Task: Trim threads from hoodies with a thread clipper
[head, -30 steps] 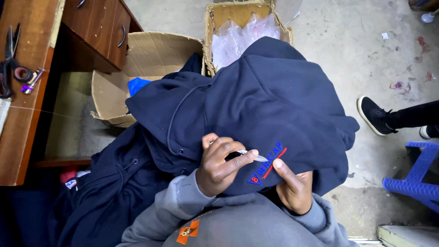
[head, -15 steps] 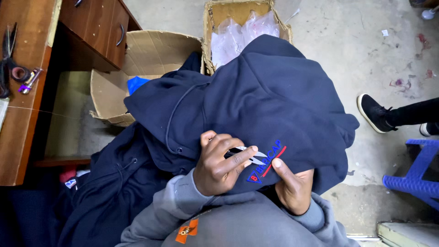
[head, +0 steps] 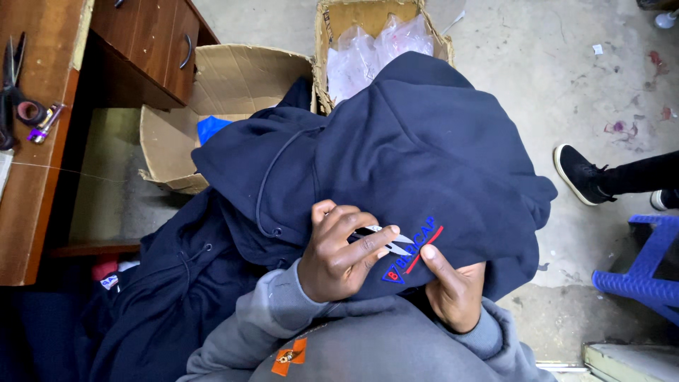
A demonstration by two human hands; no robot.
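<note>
Where blue-and-red embroidery shows, navy hoodie (head: 424,148), left fingers (head: 353,244) pinching silver thread snips (head: 389,239), right hand (head: 453,293) gripping fabric.

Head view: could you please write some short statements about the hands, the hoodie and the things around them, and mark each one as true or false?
1. The left hand holds small metal thread snips. True.
2. The right hand grips the navy hoodie beside its embroidered logo. True.
3. The hoodie is bright red. False: it is navy blue.
4. The cardboard box behind the hoodie holds clear plastic bags. True.
5. The scissors lie on the floor. False: they lie on the wooden desk.
</note>
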